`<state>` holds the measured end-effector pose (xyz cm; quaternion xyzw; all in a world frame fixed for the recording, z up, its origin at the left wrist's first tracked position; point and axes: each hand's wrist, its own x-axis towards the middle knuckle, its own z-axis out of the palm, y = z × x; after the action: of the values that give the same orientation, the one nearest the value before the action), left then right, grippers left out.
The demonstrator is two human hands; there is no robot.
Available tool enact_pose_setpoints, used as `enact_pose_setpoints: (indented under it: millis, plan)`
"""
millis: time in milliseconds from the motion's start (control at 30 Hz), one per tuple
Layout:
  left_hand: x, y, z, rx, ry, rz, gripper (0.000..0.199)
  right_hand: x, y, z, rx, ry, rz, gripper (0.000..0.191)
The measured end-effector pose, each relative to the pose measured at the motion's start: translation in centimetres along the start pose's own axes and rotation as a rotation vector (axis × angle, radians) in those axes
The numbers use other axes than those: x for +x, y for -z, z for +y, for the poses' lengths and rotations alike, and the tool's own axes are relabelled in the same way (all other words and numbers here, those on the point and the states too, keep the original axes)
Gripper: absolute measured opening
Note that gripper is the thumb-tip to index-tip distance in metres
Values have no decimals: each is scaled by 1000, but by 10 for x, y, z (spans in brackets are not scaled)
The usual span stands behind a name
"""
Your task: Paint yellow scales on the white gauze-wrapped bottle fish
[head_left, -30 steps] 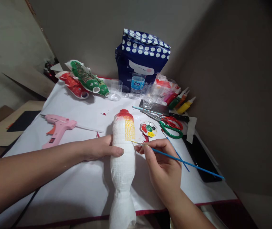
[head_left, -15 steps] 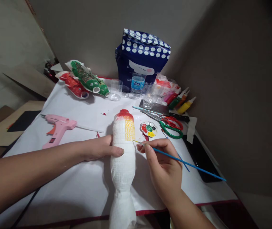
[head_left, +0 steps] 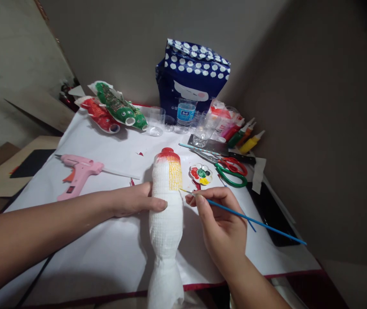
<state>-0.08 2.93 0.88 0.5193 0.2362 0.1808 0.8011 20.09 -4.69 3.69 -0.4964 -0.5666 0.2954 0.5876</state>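
A white cloth-wrapped bottle shape [head_left: 166, 227] lies lengthwise before me, its neck red and a yellow patch on its upper right side. My left hand [head_left: 141, 201] grips it from the left, thumb on top and fingers hidden beneath. Between the thumb and fingers of my right hand [head_left: 220, 219] is a thin blue paintbrush [head_left: 254, 221]. The brush's yellow tip touches or nearly touches the lower edge of the yellow patch. Just beyond my right hand sits a flower-shaped palette [head_left: 200, 174] with red, green, yellow and black paint.
A pink glue gun [head_left: 82, 169] lies left; red and green painted fish [head_left: 115, 105] lie behind it. Clear cups [head_left: 156, 122], a blue bag [head_left: 193, 73] and paint tubes [head_left: 251, 142] stand at the back. Scissors [head_left: 231, 174], a knife [head_left: 241, 158] and a black phone [head_left: 273, 219] lie right.
My right hand and the brush have shifted very slightly to the right. My left hand and the wrapped bottle shape look unmoved.
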Motion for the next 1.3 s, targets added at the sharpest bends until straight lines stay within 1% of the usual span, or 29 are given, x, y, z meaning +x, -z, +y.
enact_pose_setpoints:
  millis: [100, 200, 367, 533, 633, 700, 800, 900, 1000, 1067, 1200, 1300]
  plan:
    - [0, -1, 1, 1, 4, -2, 84, -1, 0, 2, 10, -4, -20, 8]
    - [0, -1, 1, 2, 1, -3, 80, -3, 2, 3, 17, 5, -40, 8]
    - [-1, 0, 1, 5, -3, -14, 78, -2, 3, 2, 9, 30, -27, 8]
    - [-1, 0, 1, 18, 7, 10, 81, -2, 2, 5, -5, -1, -27, 8]
    - [-1, 0, 2, 14, 15, -6, 80, -3, 3, 5, 0, -1, -38, 7]
    - [-1, 1, 1, 13, 25, -2, 80, -1, 7, 2, 6, 5, -16, 8]
    - [-1, 3, -1, 10, 26, 25, 78, 9, 18, -4, 5, 29, 72, 7]
    - [-2, 4, -3, -7, 26, 18, 76, 25, 34, -4, -87, 59, 136, 4]
    - [-2, 4, -4, -30, 52, 27, 79, 39, 49, 8, -218, 77, 121, 6]
    - [-3, 4, -4, -34, 59, 37, 80, 46, 54, 22, -288, 52, 91, 9]
    - [-3, 4, -2, -25, 58, 30, 81, 53, 54, 45, -441, -21, -7, 13]
    - [-3, 4, -1, -16, 64, 26, 83, 54, 52, 52, -459, -27, -70, 16]
